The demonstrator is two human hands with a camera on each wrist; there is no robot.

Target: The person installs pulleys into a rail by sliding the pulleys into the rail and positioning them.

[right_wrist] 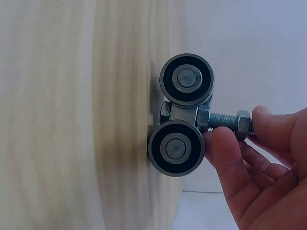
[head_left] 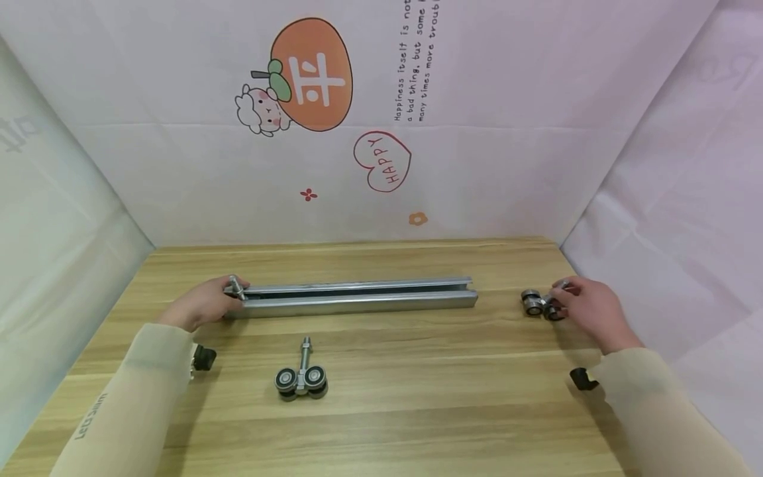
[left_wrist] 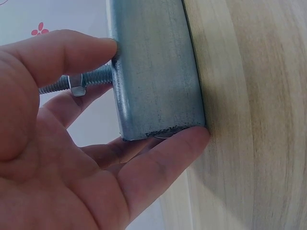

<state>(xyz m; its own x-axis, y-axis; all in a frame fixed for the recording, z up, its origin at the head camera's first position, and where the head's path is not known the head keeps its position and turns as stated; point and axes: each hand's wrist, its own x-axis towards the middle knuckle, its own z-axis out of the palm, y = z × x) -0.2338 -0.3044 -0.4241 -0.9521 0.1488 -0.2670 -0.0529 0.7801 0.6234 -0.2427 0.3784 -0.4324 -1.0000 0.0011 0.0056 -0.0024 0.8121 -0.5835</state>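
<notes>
A galvanized steel C-channel track (head_left: 357, 303) lies across the wooden table, its slot facing up. At its left end my left hand (head_left: 205, 303) grips the channel, thumb on the upper edge and fingers across the end. A threaded bolt with a nut (left_wrist: 77, 85) sticks up from the slot there; whatever it joins inside is hidden. Off the track's right end, my right hand (head_left: 590, 311) pinches the threaded stem of a trolley roller (right_wrist: 187, 115). Its black-sealed wheels stand at the tabletop. Another trolley roller (head_left: 302, 381) sits in front of the track, stem pointing away.
The wooden tabletop (head_left: 417, 397) runs back to a white printed cloth (head_left: 489, 146). Similar cloth hangs at the left (head_left: 59, 199) and right (head_left: 673, 199). Black wrist-worn pieces (head_left: 204, 358) show below the sleeves.
</notes>
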